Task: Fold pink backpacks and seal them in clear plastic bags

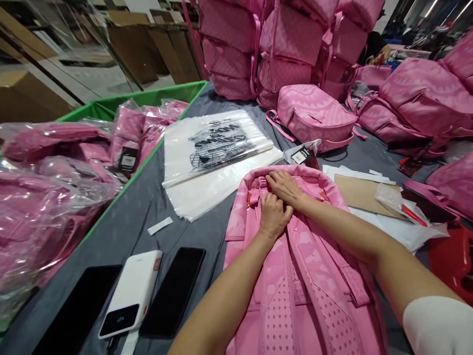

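A pink camouflage backpack (273,315) lies in front of me with its padded, perforated shoulder straps facing up. Near its top, my left hand (274,215) is closed, its fingers curled round strap webbing at the upper end of the straps. Just beyond it, my right hand (284,187) reaches across from the right, fingers bent down and pinching at the strap base beside a pink buckle (262,182). Exactly what lies under the fingertips is hidden. A black hang tag (301,155) with a white label rests beyond the backpack's top edge.
Printed clear plastic bags (221,143) lie beyond the backpack. At left are a white power bank (131,291), a black phone (173,291) and a green-rimmed bin (144,167) of bagged pink goods. Pink backpacks (291,44) stand stacked behind; paper and cardboard (364,195) lie right.
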Tool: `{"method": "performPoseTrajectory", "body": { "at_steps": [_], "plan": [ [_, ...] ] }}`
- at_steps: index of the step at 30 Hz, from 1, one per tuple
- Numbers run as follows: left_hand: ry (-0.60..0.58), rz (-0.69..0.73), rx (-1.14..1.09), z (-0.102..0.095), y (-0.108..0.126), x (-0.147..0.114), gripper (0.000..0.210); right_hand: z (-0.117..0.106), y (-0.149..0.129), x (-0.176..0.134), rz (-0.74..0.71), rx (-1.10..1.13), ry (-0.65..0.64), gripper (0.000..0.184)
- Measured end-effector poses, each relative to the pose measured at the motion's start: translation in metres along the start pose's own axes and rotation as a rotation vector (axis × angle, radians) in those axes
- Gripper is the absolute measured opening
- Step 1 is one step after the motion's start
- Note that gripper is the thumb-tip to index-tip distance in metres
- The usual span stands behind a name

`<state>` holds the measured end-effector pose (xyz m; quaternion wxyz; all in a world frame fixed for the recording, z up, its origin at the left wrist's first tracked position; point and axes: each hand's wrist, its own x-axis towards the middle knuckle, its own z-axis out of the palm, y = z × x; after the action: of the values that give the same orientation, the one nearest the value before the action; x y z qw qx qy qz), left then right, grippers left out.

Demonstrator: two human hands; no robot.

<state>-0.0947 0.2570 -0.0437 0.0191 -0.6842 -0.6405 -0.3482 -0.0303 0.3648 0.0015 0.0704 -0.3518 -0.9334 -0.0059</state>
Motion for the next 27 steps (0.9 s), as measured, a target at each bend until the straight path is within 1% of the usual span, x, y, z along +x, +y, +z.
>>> {"method": "performPoseTrajectory", "body": {
  "at_steps": [2,3,4,6,8,10,12,14,17,20,23,25,27],
  "plan": [
    [0.002,-0.018,-0.002,-0.001,-0.001,0.001,0.007,-0.006,-0.008,0.011,0.134,-0.002,-0.057,0.034],
    [-0.01,-0.026,0.001,-0.002,0.0,0.001,0.007,-0.011,-0.01,0.015,0.173,0.007,-0.073,0.034],
    [-0.031,-0.036,0.007,-0.003,0.0,0.001,0.007,-0.015,-0.011,0.018,0.183,0.019,-0.08,0.032],
    [-0.077,-0.053,0.015,-0.004,0.002,0.002,0.006,-0.022,-0.011,0.017,0.119,0.046,-0.067,0.027],
    [-0.099,-0.055,0.013,-0.005,0.003,0.003,0.019,-0.025,-0.01,0.007,0.031,0.072,-0.046,0.022],
    [-0.106,-0.049,0.01,-0.006,0.004,0.004,0.033,-0.024,-0.01,-0.004,-0.011,0.105,-0.033,0.02],
    [-0.116,-0.068,0.012,-0.007,0.004,0.004,0.037,-0.022,-0.012,-0.011,0.019,0.14,-0.027,0.02],
    [-0.13,-0.094,0.004,-0.008,0.004,0.004,0.034,-0.019,-0.015,-0.012,0.071,0.164,-0.019,0.023],
    [-0.143,-0.108,-0.018,-0.009,0.004,0.003,0.03,-0.016,-0.015,-0.004,0.132,0.155,-0.017,0.029],
    [-0.155,-0.095,-0.005,-0.007,0.005,0.003,0.023,-0.011,-0.01,0.012,0.244,0.185,-0.049,0.028],
    [-0.165,-0.042,0.024,-0.006,0.006,0.005,0.028,-0.009,-0.007,0.033,0.357,0.247,-0.108,0.024],
    [-0.153,-0.033,0.05,-0.007,0.007,0.008,0.034,-0.015,-0.008,0.041,0.344,0.272,-0.124,0.023],
    [-0.118,-0.093,0.084,-0.008,0.007,0.011,0.039,-0.028,-0.007,0.039,0.282,0.295,-0.122,0.025]
  ]
}}
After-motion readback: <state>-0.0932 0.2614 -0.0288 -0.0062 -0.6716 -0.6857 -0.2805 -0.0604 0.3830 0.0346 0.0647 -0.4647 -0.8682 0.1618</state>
